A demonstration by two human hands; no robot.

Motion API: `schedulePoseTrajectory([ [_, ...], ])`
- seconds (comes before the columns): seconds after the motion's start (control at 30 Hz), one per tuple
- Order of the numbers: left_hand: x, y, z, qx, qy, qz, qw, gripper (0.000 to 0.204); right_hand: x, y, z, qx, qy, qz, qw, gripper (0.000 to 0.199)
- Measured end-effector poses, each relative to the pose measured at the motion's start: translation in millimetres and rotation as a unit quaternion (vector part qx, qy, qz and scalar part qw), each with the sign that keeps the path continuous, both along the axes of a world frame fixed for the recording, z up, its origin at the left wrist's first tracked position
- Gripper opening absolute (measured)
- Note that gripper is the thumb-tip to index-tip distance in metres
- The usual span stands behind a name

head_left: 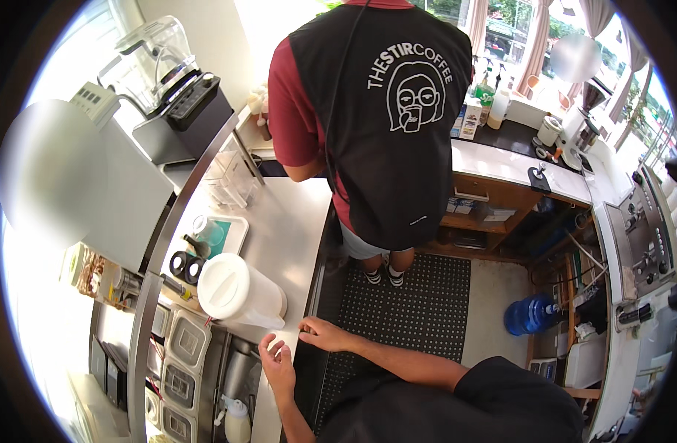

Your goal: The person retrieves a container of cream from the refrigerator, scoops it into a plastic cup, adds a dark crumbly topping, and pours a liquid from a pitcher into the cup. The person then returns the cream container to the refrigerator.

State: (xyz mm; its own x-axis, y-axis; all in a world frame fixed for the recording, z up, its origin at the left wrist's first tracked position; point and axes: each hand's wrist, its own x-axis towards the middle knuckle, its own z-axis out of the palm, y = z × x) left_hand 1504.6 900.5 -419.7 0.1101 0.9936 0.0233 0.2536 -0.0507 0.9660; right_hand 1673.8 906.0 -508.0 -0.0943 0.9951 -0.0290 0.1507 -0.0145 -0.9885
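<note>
My left hand (279,367) is raised over the counter's front edge, its fingers loosely bent and apart, holding nothing that I can see. Close beside it my right hand (325,334) reaches in from the right, fingers slightly curled, with no object visible in them. Just beyond both hands a white lidded plastic pitcher (253,295) stands on the steel counter (279,214). Its spout points toward my hands, and neither hand appears to touch it. Behind the pitcher, a white tray (236,238) bears a clear cup (202,227) on a teal mat.
Lidded food containers (190,338) line the counter's left, near a pump bottle (237,421). A blender (168,96) stands on the raised shelf. Ahead, a person in a black vest (397,162) stands on the rubber mat (427,310). A blue water jug (529,316) sits right.
</note>
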Motion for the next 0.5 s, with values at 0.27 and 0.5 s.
schedulePoseTrajectory([
  [0.27,39.7,103.3,-54.4,-0.039,-0.071,0.118,0.99,0.049,244.3,-168.4,-88.4,-0.242,0.02,-0.216,0.946,0.018],
  [0.5,49.3,137.7,-94.3,0.092,-0.092,0.202,0.971,0.028,498.0,-173.3,-51.6,-0.027,0.119,-0.672,0.731,0.011],
])
